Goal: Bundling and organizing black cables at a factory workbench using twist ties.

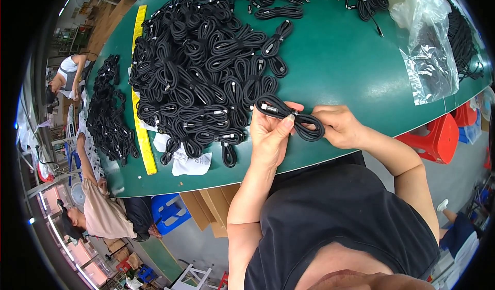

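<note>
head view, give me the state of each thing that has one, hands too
held cable: coiled, narrowed at the middle
left hand: gripping the held cable
right hand: fingers curled at the held cable's right loop, grip partly hidden
cable pile: coiled bundles, heaped
yellow strip: lying flat on the table
clear bag: crumpled
white sheet: wrinkled, partly under cables

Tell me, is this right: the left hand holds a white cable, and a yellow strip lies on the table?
Not quite: the head view shows the cable is black. The left hand does hold it, and a yellow strip lies on the table.
</note>
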The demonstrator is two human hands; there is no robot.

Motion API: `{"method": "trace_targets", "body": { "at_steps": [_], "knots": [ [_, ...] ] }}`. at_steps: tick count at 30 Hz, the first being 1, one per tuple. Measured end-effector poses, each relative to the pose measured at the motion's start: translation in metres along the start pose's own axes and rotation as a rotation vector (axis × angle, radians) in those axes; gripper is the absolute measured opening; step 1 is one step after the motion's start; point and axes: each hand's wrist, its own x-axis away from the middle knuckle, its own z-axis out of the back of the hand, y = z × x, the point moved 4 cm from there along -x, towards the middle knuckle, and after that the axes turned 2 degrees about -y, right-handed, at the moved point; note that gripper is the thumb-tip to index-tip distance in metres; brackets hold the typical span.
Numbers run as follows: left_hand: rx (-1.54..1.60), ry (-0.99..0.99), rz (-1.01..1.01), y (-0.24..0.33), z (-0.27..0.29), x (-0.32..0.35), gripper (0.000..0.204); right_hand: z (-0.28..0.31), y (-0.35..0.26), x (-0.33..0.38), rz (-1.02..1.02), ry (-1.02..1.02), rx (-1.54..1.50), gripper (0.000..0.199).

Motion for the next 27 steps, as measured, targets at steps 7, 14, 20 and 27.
{"method": "trace_targets", "body": {
  "at_steps": [7, 14, 20, 27],
  "knots": [
    [-0.071, 0.036, -0.046, -0.005, 0.010, 0.001, 0.031, 0.001, 0.004, -0.003, -0.092, -0.188, -0.174, 0.020],
    [-0.259, 0.069, -0.202, -0.011, 0.010, 0.001, 0.032, -0.007, 0.019, 0.001, -0.540, -0.054, -0.627, 0.022],
    [-0.281, 0.051, -0.188, -0.005, 0.014, 0.003, 0.049, 0.003, 0.017, 0.002, -0.589, 0.119, -0.354, 0.021],
    [-0.441, 0.235, -0.172, 0.006, 0.021, 0.001, 0.034, 0.007, 0.012, 0.001, -0.459, 0.123, -0.104, 0.022]
  ]
}}
